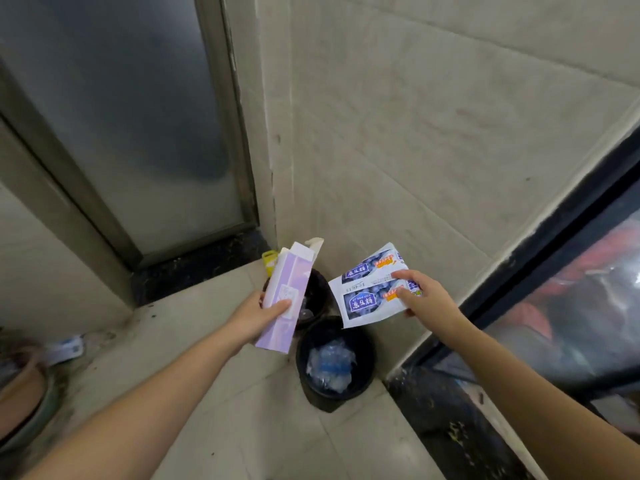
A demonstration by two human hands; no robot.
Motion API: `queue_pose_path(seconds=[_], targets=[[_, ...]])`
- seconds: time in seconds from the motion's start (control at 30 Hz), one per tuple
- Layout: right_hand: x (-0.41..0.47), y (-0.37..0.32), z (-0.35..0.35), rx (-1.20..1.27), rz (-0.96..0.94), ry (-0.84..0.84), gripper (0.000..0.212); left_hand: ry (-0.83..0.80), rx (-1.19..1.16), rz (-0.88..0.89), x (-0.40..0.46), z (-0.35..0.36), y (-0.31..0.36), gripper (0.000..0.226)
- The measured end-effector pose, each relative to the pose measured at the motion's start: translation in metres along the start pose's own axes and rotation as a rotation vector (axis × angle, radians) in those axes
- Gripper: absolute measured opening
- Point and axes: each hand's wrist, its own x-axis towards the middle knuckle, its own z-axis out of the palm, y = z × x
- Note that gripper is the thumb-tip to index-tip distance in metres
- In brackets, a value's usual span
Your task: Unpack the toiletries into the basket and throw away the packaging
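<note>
Both arms are extended over the tiled floor (214,393) toward the corner where the tiled wall (415,133) meets the frosted door (121,116).

Left hand (258,315): closed around a tall lilac carton (285,299), thumb across its front face near a white label. The carton is held tilted, top end away from the camera, top flap open. Its upper part overlaps the far black bin (317,296) in view; height above the rim cannot be told.

Right hand (424,299): a flattened white-and-blue wrapper (369,287) is pinched at its right edge, fingers on the printed face. The wrapper is held in the air, spread flat, above the gap between the two bins and just beside the wall.

Near black bin (334,362): stood on the floor in the corner, just in front of the far one; crumpled clear plastic (330,365) with something blue is seen inside. Contents of the far bin are mostly hidden by the carton.

A yellow item (270,263) is seen at the door sill behind the carton; too hidden to identify. A dark-framed glass panel (571,289) runs along the right edge. A round pot (24,393) sits at the floor's left edge.
</note>
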Motion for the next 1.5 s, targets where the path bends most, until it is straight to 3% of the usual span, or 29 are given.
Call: queue_pose_path(seconds=[0.1,0.23,0.37,0.47,0.6,0.77,0.93,1.03,1.1,1.17,1.3,1.5], targets=[[0.043,0.019,0.013,-0.042,0.030,-0.089,0.025,0.005,-0.002,-0.101,0.024,0.015,-0.023,0.034],[0.090,0.047,0.032,-0.061,0.073,-0.179,0.022,-0.069,0.019,-0.283,0.066,0.024,-0.054,0.050],[0.125,0.087,0.045,-0.098,0.170,-0.263,0.022,-0.084,0.015,-0.345,0.103,0.052,-0.069,0.052],[0.143,0.127,0.066,-0.164,0.263,-0.351,0.027,-0.122,-0.020,-0.388,0.125,0.092,-0.086,0.059],[0.170,0.189,0.118,-0.236,0.336,-0.495,0.044,-0.152,0.012,-0.582,0.161,0.159,-0.137,0.071],[0.212,0.296,0.202,-0.307,0.330,-0.565,0.055,-0.052,0.013,-0.682,0.225,0.248,-0.224,0.054],[0.242,0.407,0.283,-0.463,0.404,-0.665,0.061,0.047,0.257,-0.639,0.282,0.332,-0.304,0.041],[0.246,0.462,0.315,-0.584,0.515,-0.799,0.060,0.053,0.419,-0.650,0.307,0.368,-0.342,0.047],[0.249,0.481,0.327,-0.581,0.633,-0.844,0.048,-0.002,0.510,-0.648,0.318,0.384,-0.356,0.055],[0.252,0.485,0.328,-0.572,0.685,-0.875,0.036,-0.035,0.535,-0.639,0.324,0.388,-0.359,0.062],[0.261,0.445,0.302,-0.558,0.627,-0.877,0.036,-0.005,0.439,-0.503,0.309,0.356,-0.327,0.062],[0.292,0.287,0.237,-0.676,0.420,-0.867,0.022,0.053,0.415,-0.379,0.261,0.232,-0.207,0.045]])
